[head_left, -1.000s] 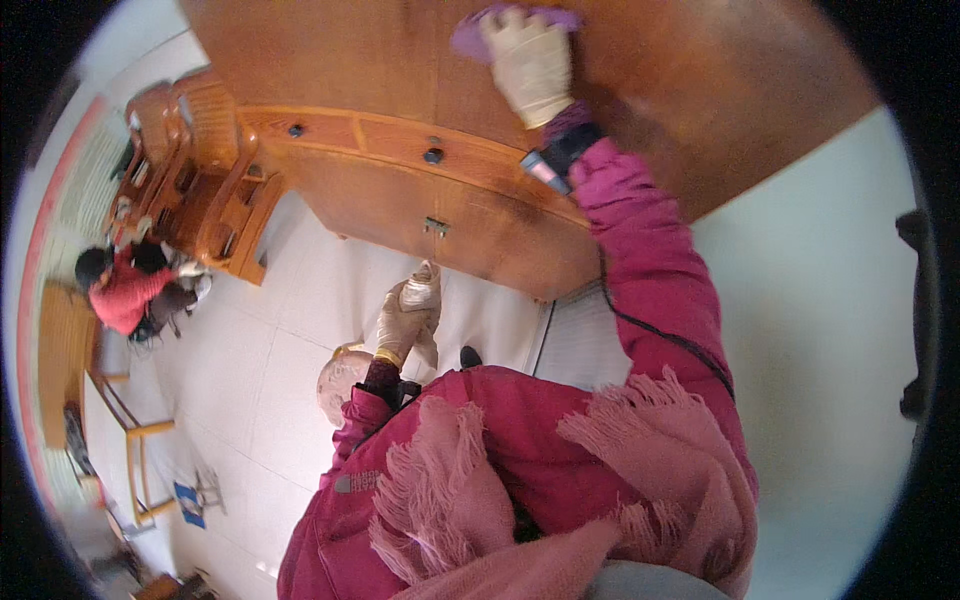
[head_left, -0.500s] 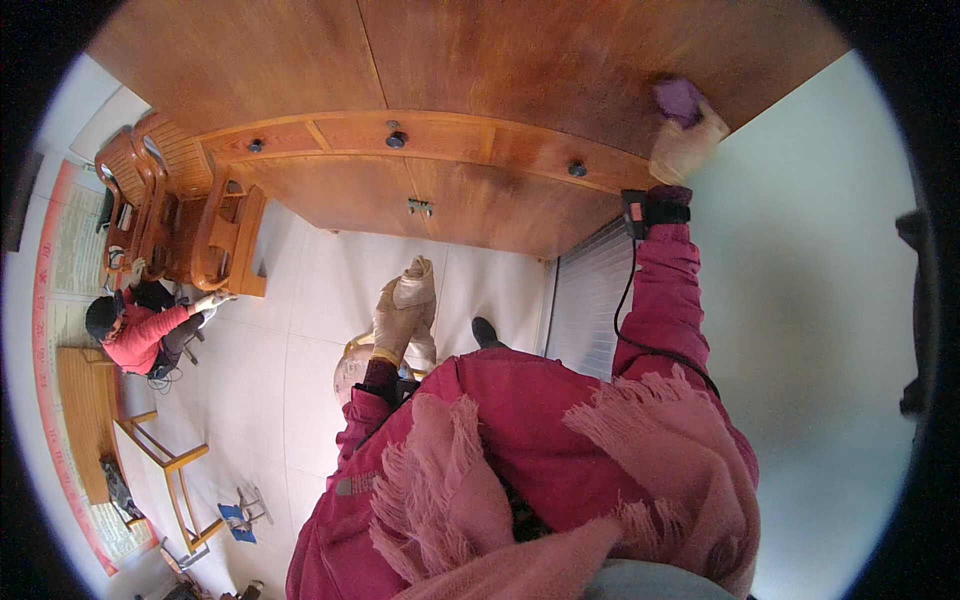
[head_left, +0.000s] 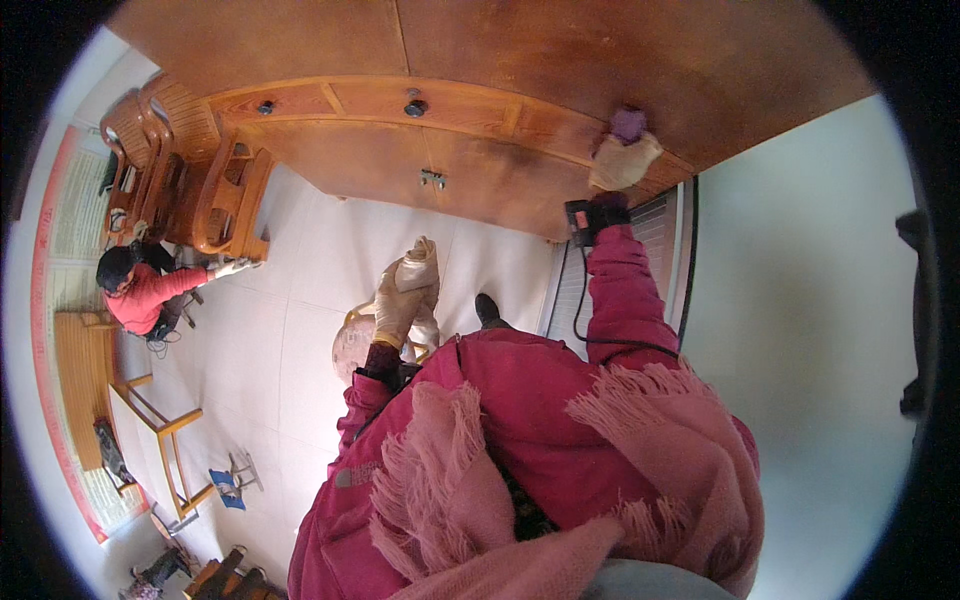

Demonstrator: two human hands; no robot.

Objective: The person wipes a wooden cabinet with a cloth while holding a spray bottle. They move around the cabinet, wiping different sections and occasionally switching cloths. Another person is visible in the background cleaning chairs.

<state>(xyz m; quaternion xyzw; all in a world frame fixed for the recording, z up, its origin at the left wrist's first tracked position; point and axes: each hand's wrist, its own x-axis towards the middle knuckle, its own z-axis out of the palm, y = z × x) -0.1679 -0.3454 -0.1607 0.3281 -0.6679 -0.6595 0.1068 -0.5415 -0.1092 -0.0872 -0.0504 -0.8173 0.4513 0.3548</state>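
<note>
My right hand (head_left: 624, 165), in a beige glove, is closed on a purple cloth (head_left: 628, 124). It presses the cloth against the front of a brown wooden cabinet (head_left: 500, 45), low on the upper panel near the right side. My left hand (head_left: 396, 305), also gloved in beige, hangs in front of my body, away from the cabinet. Its fingers are closed around a crumpled beige cloth (head_left: 419, 262), whose colour nearly blends with the glove.
Below my left hand stands a round pinkish object (head_left: 352, 346). The cabinet has drawers with dark knobs (head_left: 415, 107) and a latch (head_left: 432, 179). Wooden armchairs (head_left: 225, 205) and another person (head_left: 140, 290) in red are at the left. A pale wall (head_left: 800, 330) borders the right.
My right hand has moved left and down the cabinet front with the purple cloth. The view has shifted slightly. My left hand stays nearly in place.
</note>
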